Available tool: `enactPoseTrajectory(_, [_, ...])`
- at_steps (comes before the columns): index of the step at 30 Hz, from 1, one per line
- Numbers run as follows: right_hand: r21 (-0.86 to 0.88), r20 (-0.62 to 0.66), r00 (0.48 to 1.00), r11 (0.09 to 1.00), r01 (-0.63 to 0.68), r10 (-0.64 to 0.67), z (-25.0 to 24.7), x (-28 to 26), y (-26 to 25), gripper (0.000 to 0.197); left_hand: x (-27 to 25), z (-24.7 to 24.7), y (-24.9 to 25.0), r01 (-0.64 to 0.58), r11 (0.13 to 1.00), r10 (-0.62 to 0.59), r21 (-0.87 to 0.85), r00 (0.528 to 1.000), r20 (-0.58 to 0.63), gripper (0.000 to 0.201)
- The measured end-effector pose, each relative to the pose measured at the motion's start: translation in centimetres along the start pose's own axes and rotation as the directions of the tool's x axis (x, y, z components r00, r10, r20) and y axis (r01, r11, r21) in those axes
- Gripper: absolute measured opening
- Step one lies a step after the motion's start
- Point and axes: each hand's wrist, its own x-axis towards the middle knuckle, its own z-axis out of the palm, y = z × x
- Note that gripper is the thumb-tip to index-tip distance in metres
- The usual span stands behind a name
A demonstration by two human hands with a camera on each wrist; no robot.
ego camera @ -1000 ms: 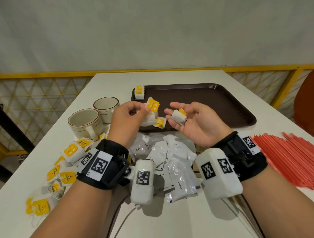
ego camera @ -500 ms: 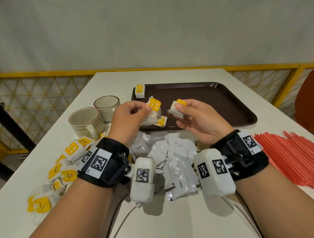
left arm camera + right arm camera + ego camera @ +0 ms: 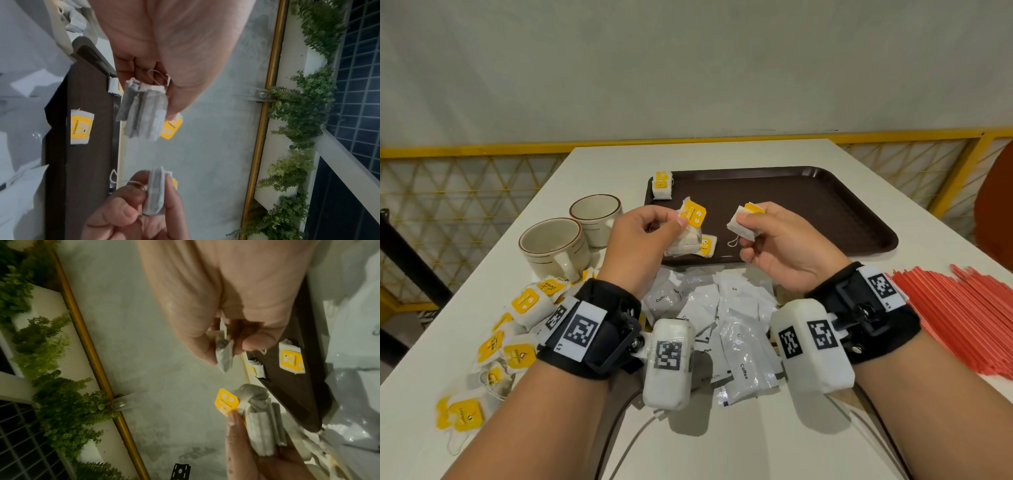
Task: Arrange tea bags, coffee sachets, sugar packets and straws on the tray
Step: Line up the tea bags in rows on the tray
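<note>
evidently feather-light, soft goods: small white paper tea bags with yellow card tags and thin strings, sure to crumple under a hard squeeze and to trail their strings. left hand [image 3: 642,240] raised above the near left corner of the dark brown plastic tray [image 3: 825,219], thumb and curled fingers pinching a small bunch of white tea bags [image 3: 686,236] by their upper edge, one yellow tag sticking up. right hand [image 3: 779,246] raised just beside it, over the tray's near edge, thumb and forefinger pinching a single folded white tea bag [image 3: 743,224] across its flat faces, string loop dangling below. already on the tray: one tagged tea bag at the far left corner [image 3: 662,185], another by the near edge [image 3: 707,246]. best held as now, lightly across the flat paper body or by the stiffer card tag, never by the string alone. still off the tray: loose tagged tea bags [image 3: 524,308] along the white table's left edge, glossy white coffee sachets [image 3: 739,356] at its near edge, slippery by the look, and thin red straws [image 3: 955,308] heaped at the right edge, prone to roll. sugar packets not made out
</note>
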Motion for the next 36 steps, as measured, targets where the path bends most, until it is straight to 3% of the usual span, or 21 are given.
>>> enactPoseTrajectory(4, [0.034,0.004,0.998,0.997,-0.062,0.062,0.0,-0.1,0.0,0.008,0.0,0.0,0.0,0.003,1.000,-0.003,-0.005,1.000,0.003,0.009])
enactPoseTrajectory(8, [-0.021,0.033,0.991,0.991,-0.129,0.129,-0.3,-0.1,-0.1,0.027,0.0,0.0,0.1,0.009,1.000,-0.008,-0.010,1.000,0.006,0.007])
enactPoseTrajectory(11, [0.078,0.078,0.980,0.979,-0.187,0.181,-0.3,-0.2,-0.2,0.036,0.0,0.0,0.2,0.009,1.000,-0.009,-0.002,1.000,0.009,0.005])
enactPoseTrajectory(15, [0.136,0.099,0.976,0.969,-0.206,0.194,-0.2,-0.5,-0.6,0.018,0.0,0.0,0.1,0.003,1.000,-0.004,0.011,1.000,0.008,0.007])
enactPoseTrajectory(18, [0.084,0.101,0.986,0.987,-0.141,0.132,0.1,-0.6,-0.3,0.018,0.0,-0.1,0.1,-0.001,1.000,0.001,0.010,1.000,0.010,0.007])
enactPoseTrajectory(22, [-0.008,0.112,0.992,0.998,-0.054,0.055,0.1,-0.6,-0.1,0.032,-0.1,-0.1,0.1,-0.003,1.000,0.003,0.021,1.000,0.007,0.006])
enactPoseTrajectory(27, [-0.146,0.046,0.997,0.987,0.063,-0.057,0.2,-0.3,-0.2,0.013,0.0,-0.1,0.1,-0.001,1.000,0.000,0.020,1.000,0.018,0.004])
enactPoseTrajectory(29, [-0.379,0.047,0.987,0.911,0.162,-0.155,0.2,-0.1,-0.6,0.010,0.0,-0.2,0.1,0.003,1.000,-0.003,0.030,1.000,0.023,0.004])
enactPoseTrajectory(32, [-0.680,0.136,0.932,0.653,0.334,-0.335,0.3,0.0,-1.8,0.010,0.1,-0.2,0.1,0.000,0.999,-0.002,0.035,0.999,0.037,0.005])
enactPoseTrajectory(33, [-0.684,0.187,0.924,0.631,0.366,-0.334,0.4,0.0,-2.4,0.011,0.1,-0.3,0.1,-0.002,0.999,0.001,0.038,0.999,0.042,0.005])
enactPoseTrajectory(36, [-0.589,0.373,0.903,0.699,0.406,-0.211,0.8,-0.6,-4.2,0.023,0.0,-0.3,0.2,-0.010,0.999,0.006,0.052,0.998,0.064,0.008])
